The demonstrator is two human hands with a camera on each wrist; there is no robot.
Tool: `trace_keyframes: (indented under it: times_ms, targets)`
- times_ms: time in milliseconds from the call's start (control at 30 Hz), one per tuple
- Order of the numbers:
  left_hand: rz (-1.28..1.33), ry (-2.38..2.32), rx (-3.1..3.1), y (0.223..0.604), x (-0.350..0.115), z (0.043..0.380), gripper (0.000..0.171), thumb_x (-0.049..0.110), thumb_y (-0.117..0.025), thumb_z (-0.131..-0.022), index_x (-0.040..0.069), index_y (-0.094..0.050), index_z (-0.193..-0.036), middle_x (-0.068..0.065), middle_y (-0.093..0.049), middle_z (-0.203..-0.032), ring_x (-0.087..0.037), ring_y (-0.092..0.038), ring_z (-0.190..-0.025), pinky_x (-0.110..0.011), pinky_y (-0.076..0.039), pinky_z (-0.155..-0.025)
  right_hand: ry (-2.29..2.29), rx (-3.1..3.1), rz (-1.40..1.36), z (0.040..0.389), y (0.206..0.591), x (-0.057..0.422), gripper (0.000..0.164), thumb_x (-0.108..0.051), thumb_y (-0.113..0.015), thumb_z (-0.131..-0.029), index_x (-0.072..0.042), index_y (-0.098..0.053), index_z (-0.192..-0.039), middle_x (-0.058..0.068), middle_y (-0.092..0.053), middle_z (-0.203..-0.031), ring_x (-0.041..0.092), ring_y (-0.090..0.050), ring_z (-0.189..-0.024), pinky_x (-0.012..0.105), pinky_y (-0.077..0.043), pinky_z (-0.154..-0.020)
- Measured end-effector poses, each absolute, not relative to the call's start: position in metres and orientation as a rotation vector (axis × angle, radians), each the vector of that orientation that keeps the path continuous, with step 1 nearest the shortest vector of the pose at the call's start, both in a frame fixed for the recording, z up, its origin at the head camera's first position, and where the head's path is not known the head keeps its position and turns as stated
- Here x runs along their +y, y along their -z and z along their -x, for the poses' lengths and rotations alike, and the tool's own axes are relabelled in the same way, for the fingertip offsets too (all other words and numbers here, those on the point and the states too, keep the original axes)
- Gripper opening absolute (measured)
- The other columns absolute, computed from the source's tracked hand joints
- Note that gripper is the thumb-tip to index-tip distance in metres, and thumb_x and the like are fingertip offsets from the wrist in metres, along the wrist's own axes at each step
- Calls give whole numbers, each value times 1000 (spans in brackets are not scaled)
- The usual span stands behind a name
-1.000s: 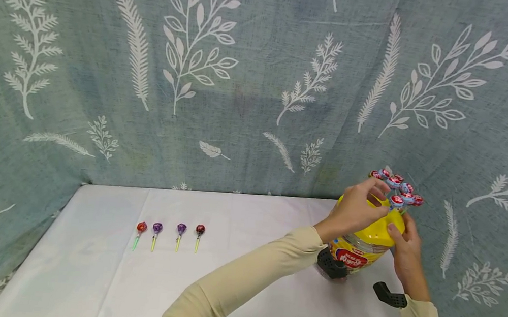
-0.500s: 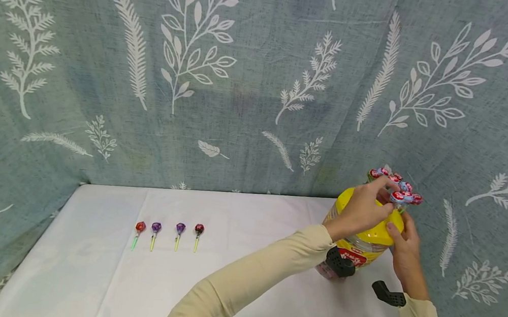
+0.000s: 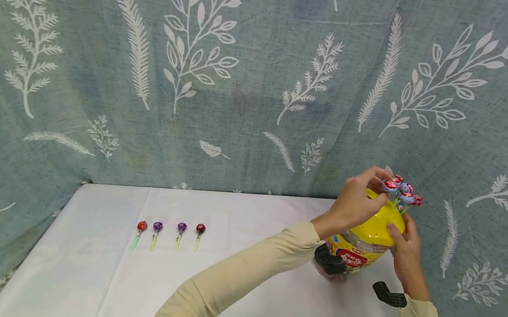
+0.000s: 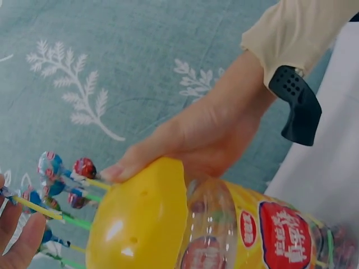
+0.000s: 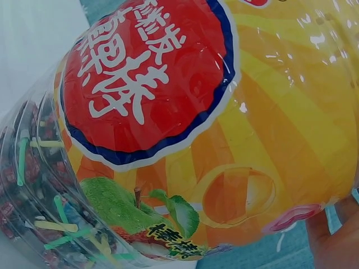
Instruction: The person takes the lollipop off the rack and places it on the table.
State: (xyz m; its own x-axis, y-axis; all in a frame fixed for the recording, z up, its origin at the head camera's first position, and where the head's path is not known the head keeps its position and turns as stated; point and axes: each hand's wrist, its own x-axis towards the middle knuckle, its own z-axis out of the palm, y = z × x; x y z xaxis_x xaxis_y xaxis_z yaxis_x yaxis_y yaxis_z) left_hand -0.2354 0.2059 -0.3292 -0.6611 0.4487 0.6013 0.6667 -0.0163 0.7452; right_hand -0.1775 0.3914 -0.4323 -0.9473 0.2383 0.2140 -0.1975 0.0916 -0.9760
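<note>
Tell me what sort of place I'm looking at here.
Probably a staged tabletop recording corner: a leaf-patterned green cloth hangs around the back and sides, a white-covered table stands before it, and black devices sit at both wrists.

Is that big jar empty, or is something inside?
Not empty: the jar shows coloured sticks through its clear wall; how full is unclear.

The white surface (image 3: 63, 283), creased toward its left, carries a row on that side, heads to the far edge, none touching: a red lollipop (image 3: 142, 227) with a green stick (image 3: 136, 242), two purple lollipops (image 3: 157, 227) and a dark red lollipop (image 3: 200, 229) with yellow sticks (image 3: 153, 242). Near its right end a jar (image 3: 353, 258) leans; whether its base lies flat cannot be told
</note>
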Motion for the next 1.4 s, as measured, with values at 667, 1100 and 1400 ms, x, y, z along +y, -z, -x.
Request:
trace_keyframes:
  times_ms: [667, 1100, 1400]
  targets:
    - [1091, 1847, -2062, 353, 148, 251, 26, 3, -61, -88, 12, -55, -112, 0, -61, -88, -5, -57, -77, -18, -49, -68, -1937, -2014, 7, 178, 434, 388, 59, -17, -48, -99, -13, -18, -150, -4, -37, -133, 7, -47, -110, 9, -41, -87]
    - [987, 1870, -2109, 360, 114, 246, 27, 0, -63, -87, 2, -57, -113, -12, -63, -91, -18, -59, -78, -20, -49, -69, -1965, -1992, 53, 175, 435, 389, 61, -18, -49, -98, -14, -17, -150, -4, -35, -135, 7, -45, -111, 9, -41, -87]
    - [908, 1897, -2163, 389, 98, 263, 28, 2, -64, -88, 3, -57, -114, -13, -63, -93, -20, -60, -81, -26, -51, -73, -1958, -1984, -4, 176, 435, 388, 58, -17, -48, -98, -14, -20, -149, -4, -37, -133, 7, -46, -110, 9, -40, -88]
